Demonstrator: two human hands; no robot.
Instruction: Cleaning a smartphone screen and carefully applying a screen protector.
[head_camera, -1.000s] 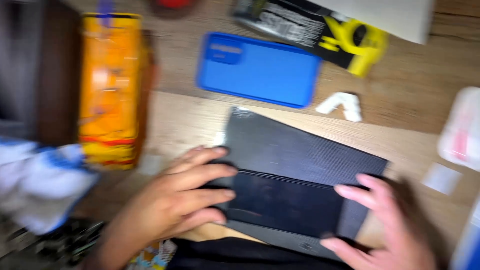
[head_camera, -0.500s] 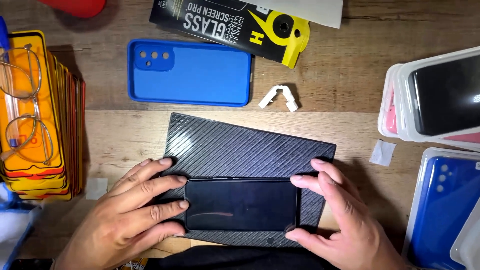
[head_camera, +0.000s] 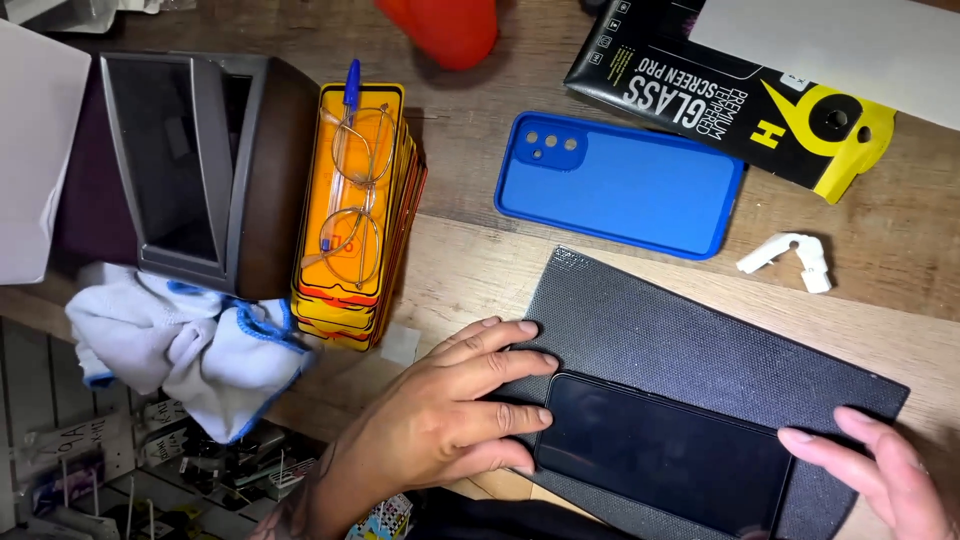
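Observation:
A black phone lies screen up on a dark textured mat on the wooden table. My left hand rests flat at the phone's left end, fingertips touching its edge. At the phone's right end, my right hand touches it with its fingertips. Neither hand has lifted the phone off the mat.
A blue phone case lies behind the mat, a black and yellow screen protector box beyond it. A small white clip is at the right. Left stand a stack of orange packets with glasses and a pen, a dark box and a white cloth.
The view has swung left, bringing the dark box and cloth into sight. My hands stay at the two ends of the phone; the cases at the right have left the view.

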